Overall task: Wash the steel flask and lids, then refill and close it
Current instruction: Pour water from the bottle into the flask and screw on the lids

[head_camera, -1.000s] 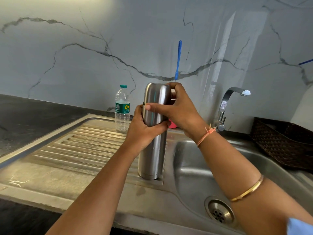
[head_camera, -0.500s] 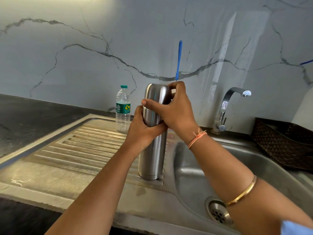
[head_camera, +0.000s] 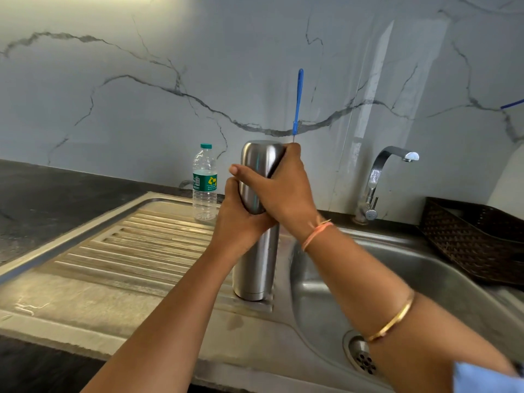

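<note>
A tall steel flask [head_camera: 256, 268] stands upright on the ribbed steel drainboard [head_camera: 136, 251], close to the sink basin's left rim. My left hand [head_camera: 241, 222] grips the flask body around its middle. My right hand [head_camera: 279, 188] wraps over the steel cap [head_camera: 259, 157] at the top, fingers curled round it. The cap sits on the flask. A clear plastic water bottle [head_camera: 204, 182] with a green cap and label stands behind, at the back of the drainboard.
The sink basin [head_camera: 425, 279] with its drain [head_camera: 364, 357] lies to the right. A steel tap [head_camera: 377, 182] rises behind it. A blue-handled brush [head_camera: 297, 100] leans on the marble wall. A dark woven basket [head_camera: 476, 239] sits at the far right. Black counter lies left.
My right hand has turned round the cap, its wrist swinging left and lower. The flask and my left hand have stayed in place.
</note>
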A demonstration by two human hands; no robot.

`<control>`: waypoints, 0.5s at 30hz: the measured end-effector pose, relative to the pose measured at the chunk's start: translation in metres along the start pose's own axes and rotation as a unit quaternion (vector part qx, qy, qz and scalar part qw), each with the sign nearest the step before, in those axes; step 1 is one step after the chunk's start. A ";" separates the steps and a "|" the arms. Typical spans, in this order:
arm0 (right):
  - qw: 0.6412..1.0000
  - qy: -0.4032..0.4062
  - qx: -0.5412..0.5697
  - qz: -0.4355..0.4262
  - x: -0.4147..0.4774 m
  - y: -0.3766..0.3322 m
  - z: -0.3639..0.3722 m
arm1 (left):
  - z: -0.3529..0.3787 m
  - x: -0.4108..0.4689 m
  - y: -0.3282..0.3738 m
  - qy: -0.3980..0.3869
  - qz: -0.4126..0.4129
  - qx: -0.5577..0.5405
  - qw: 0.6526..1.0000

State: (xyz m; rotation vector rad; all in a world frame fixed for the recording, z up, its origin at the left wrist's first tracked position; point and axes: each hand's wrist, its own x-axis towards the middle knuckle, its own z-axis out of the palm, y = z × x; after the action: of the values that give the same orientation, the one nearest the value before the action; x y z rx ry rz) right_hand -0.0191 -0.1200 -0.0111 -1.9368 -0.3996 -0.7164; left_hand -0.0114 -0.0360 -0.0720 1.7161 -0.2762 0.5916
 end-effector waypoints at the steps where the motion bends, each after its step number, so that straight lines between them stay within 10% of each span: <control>1: 1.000 0.017 -0.014 -0.013 -0.002 0.001 0.002 | 0.000 -0.001 0.000 -0.002 0.001 0.004 1.000; 6: 0.945 -0.192 0.243 0.104 0.007 0.015 -0.023 | -0.001 -0.001 -0.002 0.004 0.003 -0.001 1.000; 12: 0.951 -0.032 0.292 0.093 0.010 0.038 -0.038 | -0.003 -0.002 -0.001 -0.010 0.003 0.004 1.000; 15: 0.928 -0.124 0.333 0.108 0.010 0.035 -0.033 | -0.003 -0.001 -0.001 -0.018 0.003 0.001 1.000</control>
State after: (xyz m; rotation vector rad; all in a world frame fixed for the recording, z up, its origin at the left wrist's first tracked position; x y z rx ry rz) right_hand -0.0024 -0.1660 -0.0184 -1.3858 -0.4973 -0.1462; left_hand -0.0126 -0.0331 -0.0731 1.7297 -0.3056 0.5663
